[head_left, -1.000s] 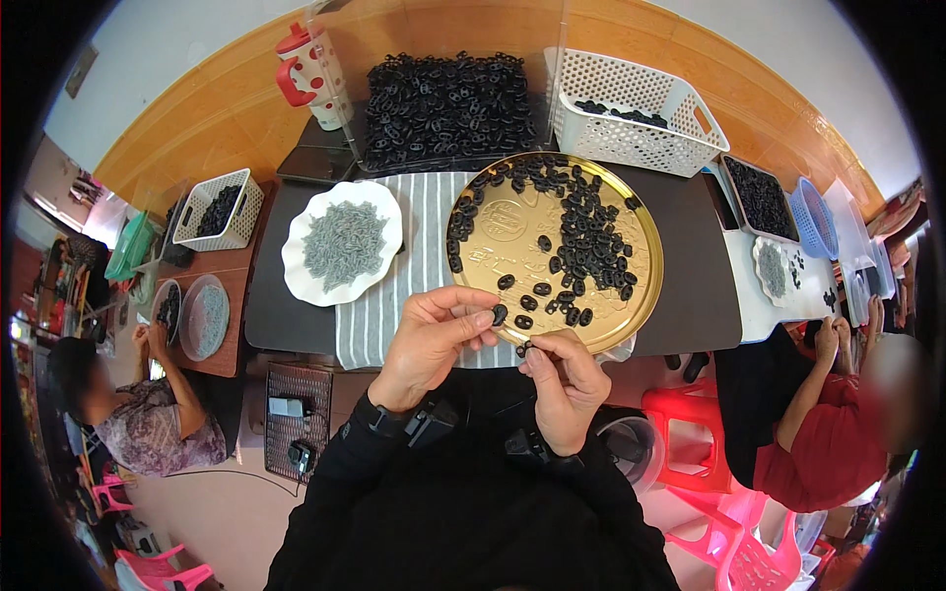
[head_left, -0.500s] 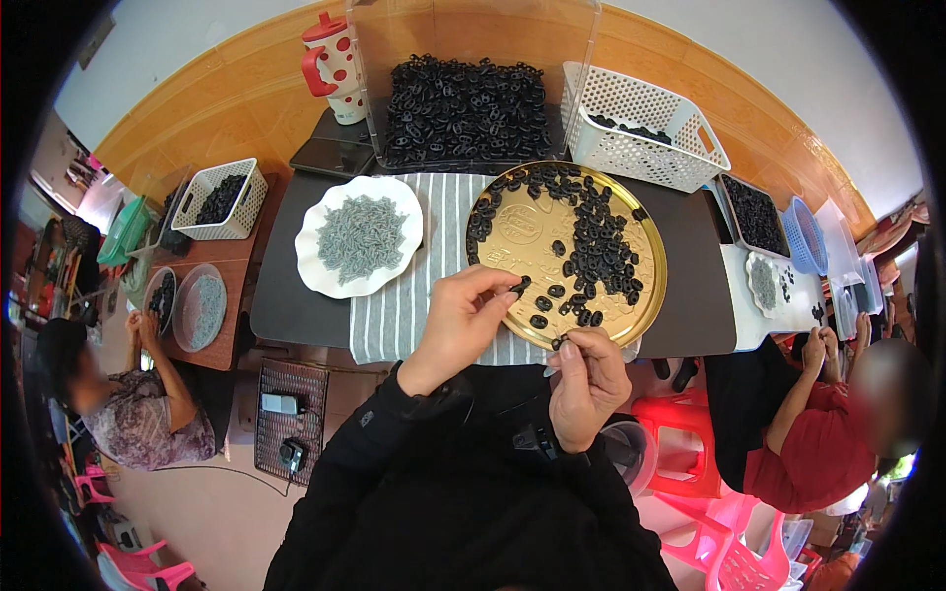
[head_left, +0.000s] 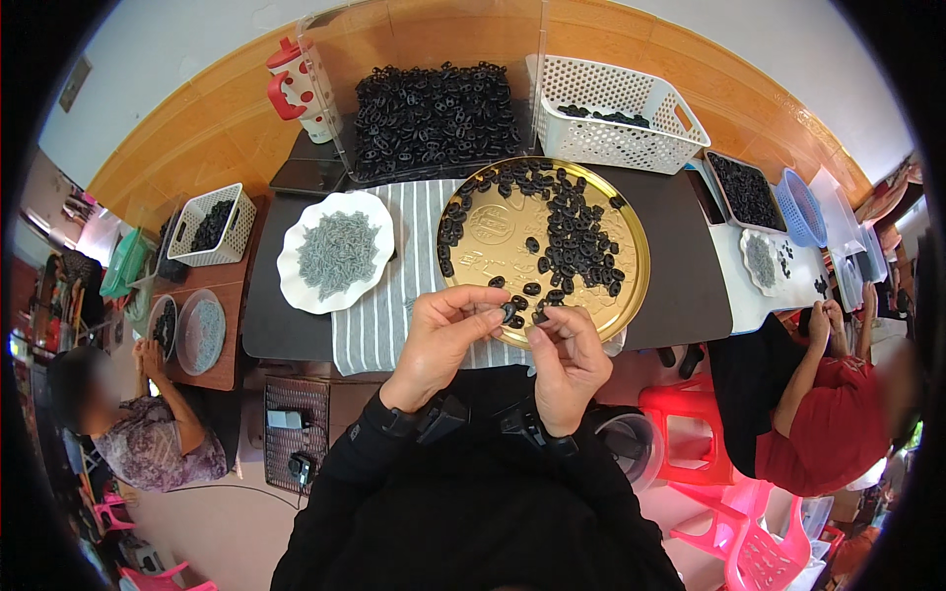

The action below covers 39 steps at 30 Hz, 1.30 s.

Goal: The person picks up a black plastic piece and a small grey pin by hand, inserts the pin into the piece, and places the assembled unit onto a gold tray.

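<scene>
Over the near edge of a round gold tray, my left hand pinches a small black oval piece between thumb and forefinger. Close beside it, my right hand is closed in a pinch, with a dark bit at its fingertips that looks like another such piece. Loose black oval pieces with holes lie heaped on the tray's right half and along its rim. Left of the tray, a white scalloped plate bears a pile of small grey rod-like pieces, perhaps screws.
A clear bin of black pieces stands behind, beside a white perforated basket and a spotted tumbler. A striped cloth lies under the tray. People sit at left and right; a red stool is nearby.
My right hand has come up and left toward my left hand, so the fingertips are closer together over the tray's near edge. The left hand keeps its pinch. The view has shifted somewhat.
</scene>
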{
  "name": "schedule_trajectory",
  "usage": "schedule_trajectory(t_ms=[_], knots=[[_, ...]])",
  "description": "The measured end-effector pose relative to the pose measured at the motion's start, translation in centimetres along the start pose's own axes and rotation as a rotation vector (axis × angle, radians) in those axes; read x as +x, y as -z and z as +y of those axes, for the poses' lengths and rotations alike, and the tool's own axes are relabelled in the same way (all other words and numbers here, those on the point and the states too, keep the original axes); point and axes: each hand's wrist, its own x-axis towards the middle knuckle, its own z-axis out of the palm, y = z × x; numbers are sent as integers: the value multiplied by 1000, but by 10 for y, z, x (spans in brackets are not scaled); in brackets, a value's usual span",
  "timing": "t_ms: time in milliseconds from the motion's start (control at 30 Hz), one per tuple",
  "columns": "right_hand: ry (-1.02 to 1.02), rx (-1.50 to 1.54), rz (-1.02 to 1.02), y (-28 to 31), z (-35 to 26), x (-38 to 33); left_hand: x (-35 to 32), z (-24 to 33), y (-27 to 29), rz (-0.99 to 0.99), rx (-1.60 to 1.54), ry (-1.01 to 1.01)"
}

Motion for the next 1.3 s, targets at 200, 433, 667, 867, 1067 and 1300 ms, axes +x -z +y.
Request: schedule_trajectory(t_ms=[200, 433, 667, 867, 1067, 1300], knots=[[-33, 80, 3, -8, 2, 2, -6, 1, -8, 1, -9, -23], [-40, 88, 14, -10, 2, 2, -9, 1, -12, 16, 144, -90], [19, 34, 3, -10, 7, 3, -10, -2, -11, 51, 133, -79], [11, 24, -13, -10, 7, 2, -7, -6, -7, 87, 32, -113], [6, 63, -17, -11, 7, 2, -9, -6, -11, 112, 99, -127], [30, 49, -41, -12, 9, 3, -9, -5, -9, 90, 127, -118]])
